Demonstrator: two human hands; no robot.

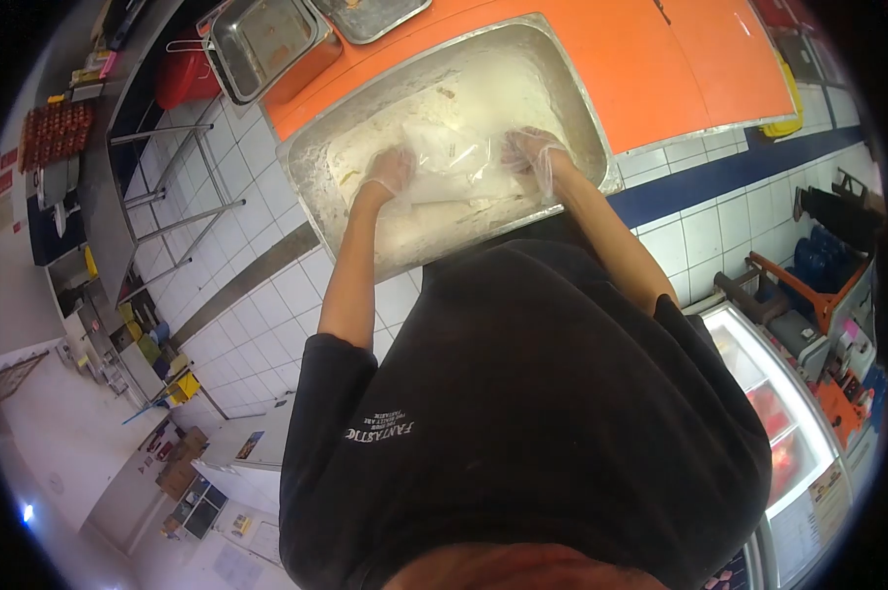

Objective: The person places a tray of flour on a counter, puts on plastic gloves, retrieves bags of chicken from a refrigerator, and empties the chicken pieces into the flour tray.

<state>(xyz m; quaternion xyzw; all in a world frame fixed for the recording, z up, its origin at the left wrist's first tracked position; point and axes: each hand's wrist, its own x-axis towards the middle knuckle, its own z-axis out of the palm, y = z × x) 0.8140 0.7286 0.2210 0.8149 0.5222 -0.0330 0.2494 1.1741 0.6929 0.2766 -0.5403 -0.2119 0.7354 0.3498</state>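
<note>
A large metal tub holds pale, flour-like powder with a few brownish bits in it. Over the powder lies a clear plastic bag, shiny and crumpled; whether it has anything inside I cannot tell. My left hand, in a thin see-through glove, has its fingers curled at the bag's left end. At the opposite end my right hand, gloved the same way, closes on the plastic. Both hands are inside the tub, low over the powder.
The tub rests on an orange counter. Beyond its left end are a deep metal pan and a shallow metal tray. A metal rack frame stands at left; a lit display freezer is at lower right.
</note>
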